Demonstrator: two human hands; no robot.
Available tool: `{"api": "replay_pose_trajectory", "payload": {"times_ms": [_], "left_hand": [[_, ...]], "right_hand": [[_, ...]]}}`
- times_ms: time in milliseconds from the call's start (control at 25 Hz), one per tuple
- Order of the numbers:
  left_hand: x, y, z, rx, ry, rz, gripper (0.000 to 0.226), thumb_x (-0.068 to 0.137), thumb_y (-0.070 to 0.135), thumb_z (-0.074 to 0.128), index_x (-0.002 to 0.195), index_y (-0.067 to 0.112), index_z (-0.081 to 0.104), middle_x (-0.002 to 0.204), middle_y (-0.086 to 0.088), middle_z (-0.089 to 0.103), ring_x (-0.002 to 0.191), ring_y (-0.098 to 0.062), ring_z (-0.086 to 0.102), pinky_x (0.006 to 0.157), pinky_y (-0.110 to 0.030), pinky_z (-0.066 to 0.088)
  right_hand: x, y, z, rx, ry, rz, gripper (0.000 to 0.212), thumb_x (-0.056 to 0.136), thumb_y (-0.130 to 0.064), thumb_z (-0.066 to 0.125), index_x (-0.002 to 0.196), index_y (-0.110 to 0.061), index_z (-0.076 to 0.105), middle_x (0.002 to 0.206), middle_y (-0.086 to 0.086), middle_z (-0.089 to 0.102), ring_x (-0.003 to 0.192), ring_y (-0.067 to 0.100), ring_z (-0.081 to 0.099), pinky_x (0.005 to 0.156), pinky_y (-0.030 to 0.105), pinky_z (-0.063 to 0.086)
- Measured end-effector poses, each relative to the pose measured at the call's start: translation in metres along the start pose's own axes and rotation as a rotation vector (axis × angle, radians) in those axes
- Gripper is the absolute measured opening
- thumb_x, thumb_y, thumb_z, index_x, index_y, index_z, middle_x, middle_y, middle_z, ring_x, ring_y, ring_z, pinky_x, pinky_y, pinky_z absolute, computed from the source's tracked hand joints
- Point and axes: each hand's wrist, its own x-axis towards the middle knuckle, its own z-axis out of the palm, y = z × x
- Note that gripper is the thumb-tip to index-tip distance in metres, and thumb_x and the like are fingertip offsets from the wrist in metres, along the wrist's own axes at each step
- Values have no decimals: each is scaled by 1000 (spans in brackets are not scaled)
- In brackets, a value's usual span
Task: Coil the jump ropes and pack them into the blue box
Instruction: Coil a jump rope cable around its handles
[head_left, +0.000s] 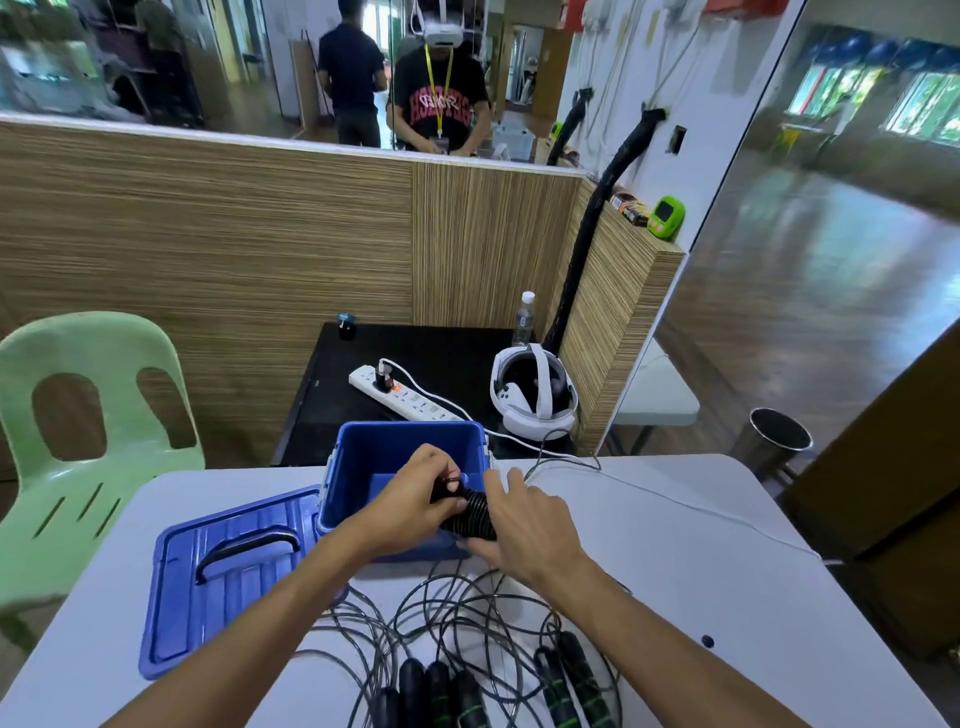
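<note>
- Two hands work one bundle: the left hand (410, 499) pinches the top of a coiled jump rope (470, 512), fingers curled round its dark handles, while the right hand (524, 519) cups the coil's far side with thumb and fingers wrapped on it
- That coil sits at the near rim of the open blue box (363, 441), seemingly about to go in
- By my reading, packing of this rope is in hand; next it must be lowered inside and let go without springing loose
- More loose ropes (467, 639) lie tangled on the tabletop (727, 597) nearer the person, uncoiled; the lid (228, 571) rests left of the box
</note>
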Motion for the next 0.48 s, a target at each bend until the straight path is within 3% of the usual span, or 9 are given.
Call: {"api": "replay_pose_trajectory", "payload": {"times_ms": [120, 320, 480], "left_hand": [[-1, 1, -4, -7, 22, 2, 25, 84, 8, 69, 86, 20, 47, 102, -1, 47, 90, -13, 50, 81, -23, 46], [-14, 1, -2, 15, 79, 94, 36, 82, -1, 69, 87, 26, 47, 108, 8, 45, 97, -6, 52, 82, -12, 44], [-24, -6, -4, 81, 163, 223, 34, 80, -4, 71, 84, 24, 51, 117, 15, 41, 107, -5, 50, 89, -9, 43]], "right_hand": [[5, 1, 1, 46, -54, -11, 65, 84, -65, 58, 123, -17, 40, 109, 8, 55, 88, 32, 64, 60, 34, 35], [16, 4, -1, 191, -70, -33, 51, 84, -51, 65, 119, -22, 41, 104, 8, 62, 91, 31, 62, 71, 36, 42], [18, 9, -3, 481, -190, 47, 72, 78, -54, 68, 137, -37, 31, 121, 3, 47, 98, 29, 59, 83, 40, 51]]}}
